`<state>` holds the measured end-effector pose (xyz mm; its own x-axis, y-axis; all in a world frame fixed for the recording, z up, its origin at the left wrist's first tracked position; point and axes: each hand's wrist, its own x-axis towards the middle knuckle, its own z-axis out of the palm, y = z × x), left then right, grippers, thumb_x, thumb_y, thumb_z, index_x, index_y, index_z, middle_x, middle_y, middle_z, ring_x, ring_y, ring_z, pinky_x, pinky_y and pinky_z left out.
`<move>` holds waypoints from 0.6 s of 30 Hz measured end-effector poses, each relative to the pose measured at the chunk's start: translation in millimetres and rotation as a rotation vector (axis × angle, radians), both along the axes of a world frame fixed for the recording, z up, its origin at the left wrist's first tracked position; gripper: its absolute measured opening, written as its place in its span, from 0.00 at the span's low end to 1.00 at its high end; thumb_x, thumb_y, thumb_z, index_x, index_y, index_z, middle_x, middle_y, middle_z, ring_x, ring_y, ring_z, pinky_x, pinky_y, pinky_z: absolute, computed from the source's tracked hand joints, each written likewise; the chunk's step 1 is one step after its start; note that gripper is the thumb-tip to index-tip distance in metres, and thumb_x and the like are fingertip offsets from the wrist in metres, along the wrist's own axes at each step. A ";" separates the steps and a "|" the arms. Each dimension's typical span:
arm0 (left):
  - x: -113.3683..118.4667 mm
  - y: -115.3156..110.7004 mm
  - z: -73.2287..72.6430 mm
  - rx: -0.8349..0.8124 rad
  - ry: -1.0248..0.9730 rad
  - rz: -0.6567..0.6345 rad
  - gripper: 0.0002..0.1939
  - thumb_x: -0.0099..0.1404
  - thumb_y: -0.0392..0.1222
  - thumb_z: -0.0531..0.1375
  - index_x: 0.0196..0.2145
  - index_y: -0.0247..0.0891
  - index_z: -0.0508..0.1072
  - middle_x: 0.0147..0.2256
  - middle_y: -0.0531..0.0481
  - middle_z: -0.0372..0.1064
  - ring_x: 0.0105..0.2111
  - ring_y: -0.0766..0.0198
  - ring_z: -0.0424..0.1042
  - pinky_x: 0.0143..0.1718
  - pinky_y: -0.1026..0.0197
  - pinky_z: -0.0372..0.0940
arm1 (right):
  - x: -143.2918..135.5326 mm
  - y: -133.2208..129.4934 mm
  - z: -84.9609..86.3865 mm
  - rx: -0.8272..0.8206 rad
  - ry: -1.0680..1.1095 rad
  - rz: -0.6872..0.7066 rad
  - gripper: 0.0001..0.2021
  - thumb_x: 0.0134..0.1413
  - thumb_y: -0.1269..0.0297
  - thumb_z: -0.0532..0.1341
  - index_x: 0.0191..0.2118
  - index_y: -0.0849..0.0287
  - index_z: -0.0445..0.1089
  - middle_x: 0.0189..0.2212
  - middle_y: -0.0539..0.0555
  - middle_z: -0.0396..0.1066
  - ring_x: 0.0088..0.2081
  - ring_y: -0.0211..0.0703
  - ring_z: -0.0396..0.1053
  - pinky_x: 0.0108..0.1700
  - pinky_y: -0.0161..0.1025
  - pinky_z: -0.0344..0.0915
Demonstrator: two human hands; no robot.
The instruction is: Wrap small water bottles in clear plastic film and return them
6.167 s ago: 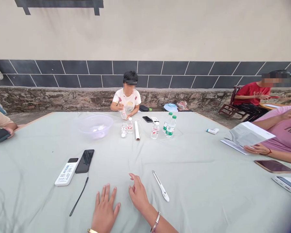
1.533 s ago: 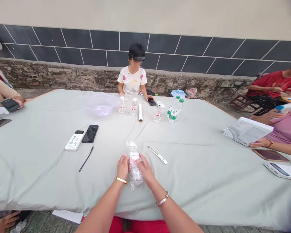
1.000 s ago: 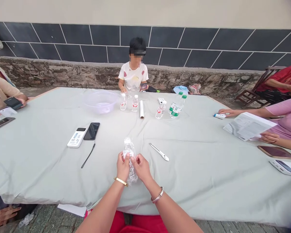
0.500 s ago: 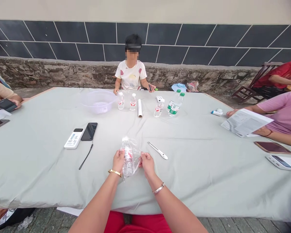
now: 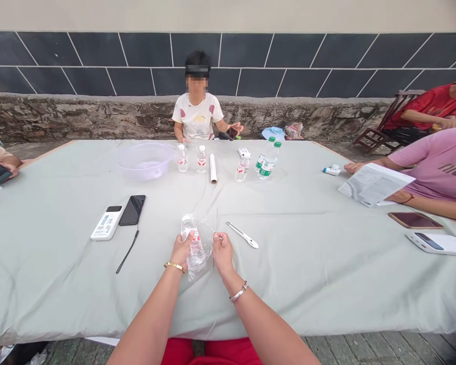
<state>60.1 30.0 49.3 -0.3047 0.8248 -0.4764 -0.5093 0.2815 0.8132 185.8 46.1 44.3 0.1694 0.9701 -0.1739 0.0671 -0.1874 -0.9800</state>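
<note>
Paved ground [image 5: 349, 350] and a stone-footed, tiled wall [image 5: 247, 49] suggest an outdoor yard.

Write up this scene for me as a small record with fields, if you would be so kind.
Left hand: holds a small white-capped bottle, tilted
Right hand: pinches clear plastic wrap loosely around that bottle
Nearest tool: white cutter, lying just right of the right hand, not held
Left side of table: white device beside a black phone
Far side of table: purple basin, white roll, two green-capped bottles
Opposite: seated person in a patterned white shirt
</note>
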 end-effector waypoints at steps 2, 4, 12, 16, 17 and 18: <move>0.0 -1.0 4.6 0.040 0.185 0.046 0.32 0.45 0.50 0.72 0.44 0.39 0.64 0.36 0.49 0.72 0.31 0.63 0.73 0.33 0.60 0.68 | -1.2 -3.8 7.8 -0.123 0.065 0.074 0.18 0.52 0.42 0.54 0.33 0.54 0.61 0.16 0.43 0.61 0.16 0.37 0.59 0.19 0.35 0.56; 2.1 -1.9 10.3 0.072 0.342 0.102 0.35 0.45 0.46 0.72 0.48 0.41 0.62 0.42 0.47 0.71 0.37 0.61 0.73 0.37 0.59 0.68 | -4.1 -9.6 12.2 -0.243 0.085 0.163 0.20 0.49 0.41 0.56 0.30 0.54 0.61 0.16 0.44 0.62 0.15 0.37 0.60 0.17 0.35 0.55; -9.1 2.9 29.0 0.106 0.421 0.085 0.24 0.51 0.48 0.67 0.44 0.40 0.67 0.43 0.45 0.72 0.40 0.60 0.73 0.41 0.58 0.68 | -6.4 -17.2 1.5 -0.126 0.042 0.145 0.19 0.47 0.45 0.56 0.22 0.52 0.50 0.11 0.39 0.49 0.13 0.32 0.50 0.16 0.32 0.49; -19.2 9.3 21.5 -0.027 0.274 -0.083 0.18 0.53 0.50 0.65 0.36 0.37 0.69 0.31 0.46 0.73 0.28 0.61 0.74 0.33 0.57 0.69 | 15.9 -9.0 -8.3 -0.069 -0.147 0.184 0.19 0.44 0.50 0.59 0.19 0.53 0.50 0.11 0.40 0.48 0.14 0.32 0.49 0.18 0.31 0.47; -20.2 10.0 17.9 -0.046 0.277 -0.110 0.17 0.53 0.50 0.65 0.35 0.36 0.69 0.30 0.46 0.73 0.27 0.60 0.73 0.32 0.56 0.68 | 21.1 -7.9 -10.1 -0.055 -0.206 0.207 0.18 0.44 0.52 0.59 0.18 0.53 0.50 0.11 0.40 0.49 0.15 0.32 0.49 0.19 0.31 0.47; -20.8 10.2 14.0 -0.049 0.299 -0.110 0.17 0.52 0.49 0.65 0.35 0.36 0.70 0.29 0.47 0.73 0.27 0.59 0.74 0.33 0.56 0.68 | 25.5 -7.5 -11.4 -0.042 -0.266 0.232 0.17 0.43 0.54 0.60 0.17 0.54 0.51 0.11 0.41 0.49 0.16 0.33 0.50 0.20 0.32 0.46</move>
<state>39.3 40.3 63.3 -0.3471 0.8391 -0.4189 -0.2139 0.3641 0.9065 211.3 38.6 32.8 -0.0097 0.9809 -0.1943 0.3640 -0.1775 -0.9143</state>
